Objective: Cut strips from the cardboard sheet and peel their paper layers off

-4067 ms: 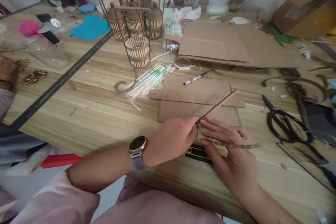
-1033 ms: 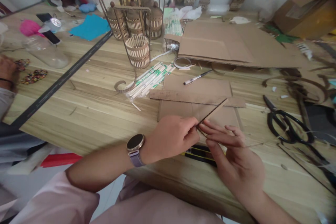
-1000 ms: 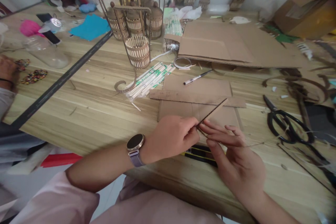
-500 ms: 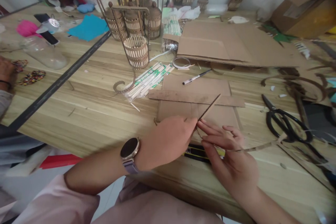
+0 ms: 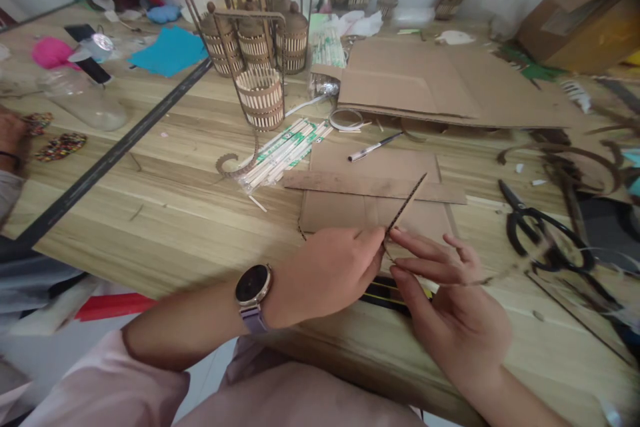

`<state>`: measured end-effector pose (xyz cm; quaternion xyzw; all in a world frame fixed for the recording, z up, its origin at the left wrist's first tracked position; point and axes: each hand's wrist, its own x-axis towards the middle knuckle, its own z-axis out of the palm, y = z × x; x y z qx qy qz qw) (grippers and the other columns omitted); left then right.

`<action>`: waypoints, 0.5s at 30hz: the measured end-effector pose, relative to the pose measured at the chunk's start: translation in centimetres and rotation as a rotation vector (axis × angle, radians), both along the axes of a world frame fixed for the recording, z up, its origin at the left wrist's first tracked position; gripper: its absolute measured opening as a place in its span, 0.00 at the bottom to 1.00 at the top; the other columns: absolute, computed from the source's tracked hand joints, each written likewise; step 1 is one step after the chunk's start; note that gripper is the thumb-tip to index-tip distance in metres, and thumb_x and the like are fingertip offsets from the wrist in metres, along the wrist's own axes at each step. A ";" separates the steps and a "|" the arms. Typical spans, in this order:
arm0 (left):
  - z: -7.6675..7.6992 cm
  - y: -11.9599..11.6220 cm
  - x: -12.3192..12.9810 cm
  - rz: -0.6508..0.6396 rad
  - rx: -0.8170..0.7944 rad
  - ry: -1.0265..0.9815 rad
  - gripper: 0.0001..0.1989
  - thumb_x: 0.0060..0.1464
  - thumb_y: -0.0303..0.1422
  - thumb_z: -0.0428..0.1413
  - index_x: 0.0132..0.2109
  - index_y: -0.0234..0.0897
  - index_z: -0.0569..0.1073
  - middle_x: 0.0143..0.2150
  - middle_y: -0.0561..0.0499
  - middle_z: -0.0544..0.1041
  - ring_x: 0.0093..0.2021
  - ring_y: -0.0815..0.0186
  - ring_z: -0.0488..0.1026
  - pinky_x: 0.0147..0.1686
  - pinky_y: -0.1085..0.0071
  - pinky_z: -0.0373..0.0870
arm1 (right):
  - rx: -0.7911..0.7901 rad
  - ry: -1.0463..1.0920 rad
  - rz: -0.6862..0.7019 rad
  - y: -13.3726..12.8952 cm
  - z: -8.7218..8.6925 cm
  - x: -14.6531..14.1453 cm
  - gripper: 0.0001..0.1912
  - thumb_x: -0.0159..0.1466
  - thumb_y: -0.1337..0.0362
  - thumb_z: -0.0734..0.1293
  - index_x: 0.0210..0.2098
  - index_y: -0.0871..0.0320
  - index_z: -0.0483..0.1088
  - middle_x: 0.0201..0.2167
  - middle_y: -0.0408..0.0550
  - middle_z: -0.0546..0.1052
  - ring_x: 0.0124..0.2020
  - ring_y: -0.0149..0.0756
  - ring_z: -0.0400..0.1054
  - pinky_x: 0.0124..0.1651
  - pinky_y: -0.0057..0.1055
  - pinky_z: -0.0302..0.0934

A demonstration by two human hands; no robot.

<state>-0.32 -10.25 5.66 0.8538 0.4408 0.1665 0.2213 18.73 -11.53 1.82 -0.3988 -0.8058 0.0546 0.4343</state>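
Note:
My left hand (image 5: 330,273), with a watch on its wrist, is closed on a thin brown cardboard strip (image 5: 406,205) whose notched end points up and away. My right hand (image 5: 463,320) pinches the same strip close to the left fingertips; a blurred length trails off to its right. Under the hands lies a black and yellow tool (image 5: 385,293), mostly hidden. Just beyond is a flat cardboard sheet (image 5: 330,213), crossed by a wider cardboard strip (image 5: 375,187). A pen (image 5: 375,147) rests past it, and black scissors (image 5: 550,240) lie to the right.
A slatted stick basket (image 5: 260,100) with a tall handle stands before several lidded ones (image 5: 220,47). Wrapped sticks (image 5: 285,153) lie nearby. Large cardboard sheets (image 5: 410,80) are stacked at the back. Another person's hand (image 5: 10,140) is at the left edge.
Both my hands have shifted slightly right with the strip. Its free end now points up more steeply. The right fingers have spread a little, and the trailing length has moved.

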 end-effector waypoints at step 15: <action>-0.6 0.1 -0.3 0.094 0.017 -0.109 0.11 0.63 0.27 0.46 0.31 0.38 0.63 0.26 0.55 0.71 0.26 0.69 0.67 0.27 0.69 0.53 | -0.067 0.111 0.056 -0.5 0.2 -0.3 0.09 0.66 0.73 0.66 0.41 0.53 0.67 0.46 0.47 0.84 0.52 0.41 0.77 0.65 0.42 0.55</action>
